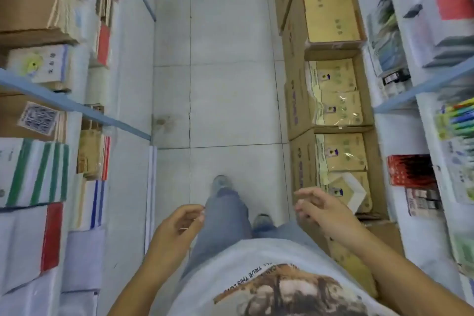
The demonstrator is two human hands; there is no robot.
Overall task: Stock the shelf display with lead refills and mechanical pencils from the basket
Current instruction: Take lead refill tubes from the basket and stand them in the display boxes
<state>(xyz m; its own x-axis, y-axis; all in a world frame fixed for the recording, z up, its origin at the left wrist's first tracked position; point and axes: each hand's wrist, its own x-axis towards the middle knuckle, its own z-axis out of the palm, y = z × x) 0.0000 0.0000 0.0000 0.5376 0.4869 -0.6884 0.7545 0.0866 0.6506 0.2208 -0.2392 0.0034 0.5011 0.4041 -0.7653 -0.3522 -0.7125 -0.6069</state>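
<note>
I look straight down a narrow aisle at my own legs and shoes on a tiled floor (223,79). My left hand (177,226) hangs in front of my left thigh with loosely curled fingers and holds nothing. My right hand (320,206) is out to the right above a cardboard box, fingers relaxed and spread, also holding nothing. No basket, lead refills or mechanical pencils can be made out. Coloured pens (459,117) hang on the right shelf.
White shelves with blue edges (77,110) line both sides, stacked with notebooks and paper packs. Three open cardboard boxes (333,100) of brown envelopes stand in a row on the floor along the right shelf. Red packs (407,169) sit on the right shelf.
</note>
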